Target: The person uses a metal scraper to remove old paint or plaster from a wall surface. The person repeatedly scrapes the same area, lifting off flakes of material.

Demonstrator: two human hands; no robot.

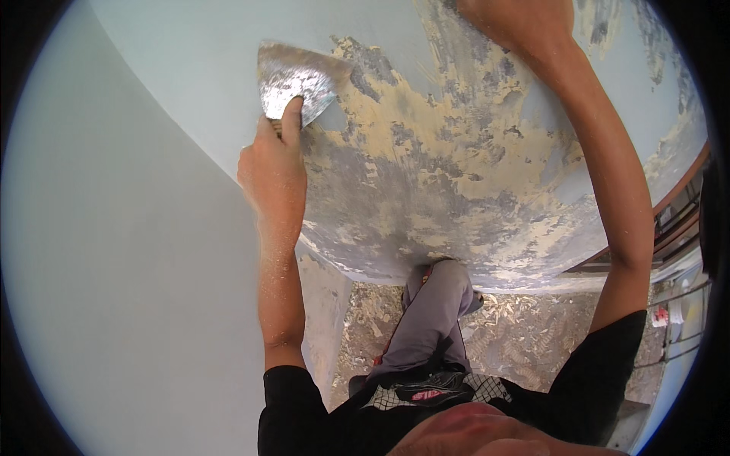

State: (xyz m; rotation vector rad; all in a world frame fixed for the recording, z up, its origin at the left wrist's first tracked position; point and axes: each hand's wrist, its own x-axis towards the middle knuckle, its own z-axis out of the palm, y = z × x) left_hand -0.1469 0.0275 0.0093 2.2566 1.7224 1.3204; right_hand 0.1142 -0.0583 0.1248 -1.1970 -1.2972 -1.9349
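Observation:
My left hand (276, 157) grips the handle of a wide metal scraper (299, 82), its thumb lying on the blade. The scraper's blade edge points up and to the right, at the left border of a rough patch on the painted wall (188, 62). On this patch the pale blue-grey paint is gone in places, and yellowish and grey layers (410, 131) show. My right hand (522, 17) is at the top edge, against or close to the wall; its fingers are cut off by the frame, so what it holds, if anything, is hidden.
A smooth pale wall (131, 256) meets the worn wall in a corner at the left. Chips and flakes cover the floor (513, 330) around my legs. A brown window frame with bars (678, 228) is at the right, with a white and red container (674, 313) below it.

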